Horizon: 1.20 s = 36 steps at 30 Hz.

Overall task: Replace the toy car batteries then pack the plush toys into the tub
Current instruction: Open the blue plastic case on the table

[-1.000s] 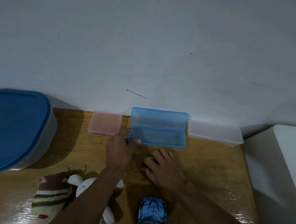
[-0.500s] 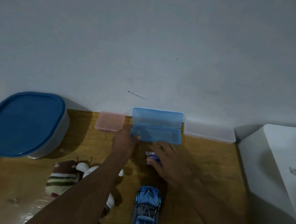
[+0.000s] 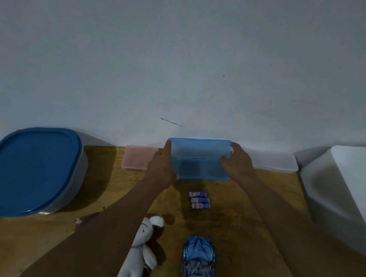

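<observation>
Fingers of both hands, left hand [image 3: 162, 167] & right hand [image 3: 238, 166], clamped on translucent blue hinged plastic case [image 3: 200, 160]; lid could snap onto fingertips, or case skid onto blue-white cylindrical batteries [image 3: 199, 200] just in front.

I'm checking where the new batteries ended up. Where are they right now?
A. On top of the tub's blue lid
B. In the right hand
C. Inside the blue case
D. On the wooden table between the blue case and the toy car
D: the batteries lie side by side on the wooden table, nearer than the blue case held by the left hand and right hand, beyond the toy car.
</observation>
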Available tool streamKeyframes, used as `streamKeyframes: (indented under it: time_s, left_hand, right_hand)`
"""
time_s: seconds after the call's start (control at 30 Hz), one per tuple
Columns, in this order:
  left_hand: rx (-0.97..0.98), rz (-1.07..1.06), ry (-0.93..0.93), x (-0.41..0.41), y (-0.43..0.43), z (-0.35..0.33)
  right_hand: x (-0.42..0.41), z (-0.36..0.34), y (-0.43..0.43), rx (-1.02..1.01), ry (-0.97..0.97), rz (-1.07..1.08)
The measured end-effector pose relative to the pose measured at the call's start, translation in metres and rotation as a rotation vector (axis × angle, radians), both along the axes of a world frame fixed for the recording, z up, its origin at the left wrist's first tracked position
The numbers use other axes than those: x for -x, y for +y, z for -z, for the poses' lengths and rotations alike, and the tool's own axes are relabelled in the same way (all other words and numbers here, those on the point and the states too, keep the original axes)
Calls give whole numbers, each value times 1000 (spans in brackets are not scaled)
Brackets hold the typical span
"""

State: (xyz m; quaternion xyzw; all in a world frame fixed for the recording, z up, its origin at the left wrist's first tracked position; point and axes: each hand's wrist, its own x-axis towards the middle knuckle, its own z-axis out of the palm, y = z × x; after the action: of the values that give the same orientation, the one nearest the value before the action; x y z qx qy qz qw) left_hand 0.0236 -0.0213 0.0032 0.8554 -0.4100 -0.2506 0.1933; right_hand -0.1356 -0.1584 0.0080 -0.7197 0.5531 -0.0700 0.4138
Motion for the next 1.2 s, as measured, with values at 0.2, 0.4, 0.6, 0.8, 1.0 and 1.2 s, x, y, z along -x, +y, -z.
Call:
streamKeyframes:
  time_s: [0.2, 0.4, 0.6, 0.8, 1.0, 1.2]
  left_hand:
    - [51, -39, 72, -7, 3, 6]
    - [128, -36, 117, -6, 12, 13]
    - [192, -150, 109, 7, 13, 13]
    - [135, -219, 61, 14, 7, 18]
    - [12, -184, -25, 16, -3, 3]
    - [258, -251, -98, 13, 19, -29]
  right_hand:
    - [15, 6, 9, -22, -139, 107]
    - [30, 9, 20, -47, -211, 230]
    - [40, 19, 22, 143, -86, 188]
    - [34, 29, 19, 211, -26, 148]
    - [28, 24, 12, 212, 52, 72]
    - [28, -3, 32, 431, 1, -28]
